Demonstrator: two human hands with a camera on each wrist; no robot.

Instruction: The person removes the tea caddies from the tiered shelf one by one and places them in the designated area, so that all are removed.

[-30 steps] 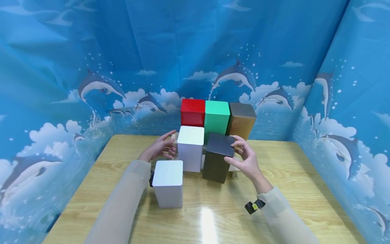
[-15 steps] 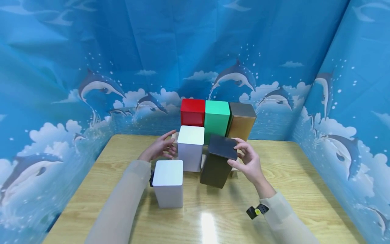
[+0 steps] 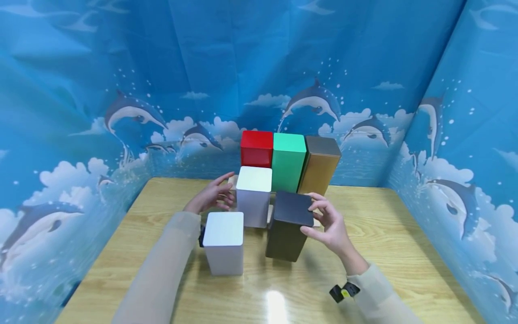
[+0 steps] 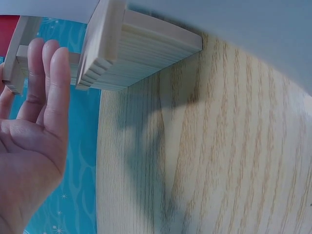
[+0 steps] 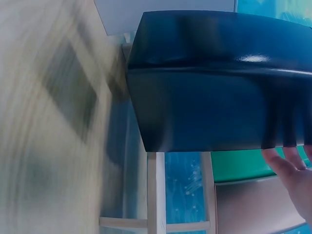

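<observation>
In the head view my right hand (image 3: 329,225) grips a black box (image 3: 289,229) near its top. The box leans slightly, and in the right wrist view its lower end stands apart from the wooden table. My left hand (image 4: 36,131) is beside a stepped wooden rack (image 4: 141,48), its fingers nearly straight; whether it touches the rack I cannot tell. Close to that hand, a white box (image 3: 254,195) sits on the rack's front step. Behind it are a red box (image 3: 256,147), a green box (image 3: 288,162) and a gold-brown box (image 3: 321,164) in a row.
A second white box (image 3: 224,243) stands on the table (image 3: 259,292) in front of the rack, next to the left wrist. Blue curtains (image 3: 202,67) printed with dolphins enclose the table at the back and sides.
My right hand has drawn the black box back toward me, away from the rack, so more of the green and gold-brown boxes shows. The left hand has stayed put.
</observation>
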